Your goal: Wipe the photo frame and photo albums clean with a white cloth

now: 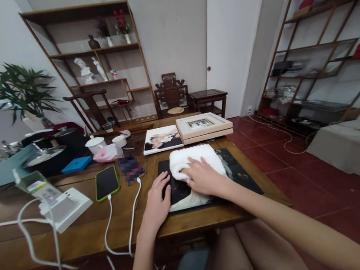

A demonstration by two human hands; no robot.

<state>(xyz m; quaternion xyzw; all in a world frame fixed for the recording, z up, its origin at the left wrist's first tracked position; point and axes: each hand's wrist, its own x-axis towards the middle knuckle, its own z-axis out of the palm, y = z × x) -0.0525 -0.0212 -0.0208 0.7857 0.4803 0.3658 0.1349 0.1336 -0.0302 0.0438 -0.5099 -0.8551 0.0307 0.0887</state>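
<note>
A dark picture panel (pixel 244 177) lies flat on the wooden table before me, with a pale shape printed along its lower part. My left hand (pixel 157 201) rests flat at the panel's left edge, fingers stretched out and thumb on its surface. On top of the panel is a folded white towel (pixel 207 158), fluffy and bunched at its left side. My right hand (pixel 203 178) grips the towel's near left part, with fingers pressed into the fold. The towel and both hands cover part of the picture.
Behind the panel lie a white-edged photo print (pixel 163 145) and stacked wooden picture frames (pixel 206 134). To the left are a green-cased phone (pixel 107 182), a second phone (pixel 129 167), white charging cables, a power strip (pixel 70 205), a blue box (pixel 77 164) and pots.
</note>
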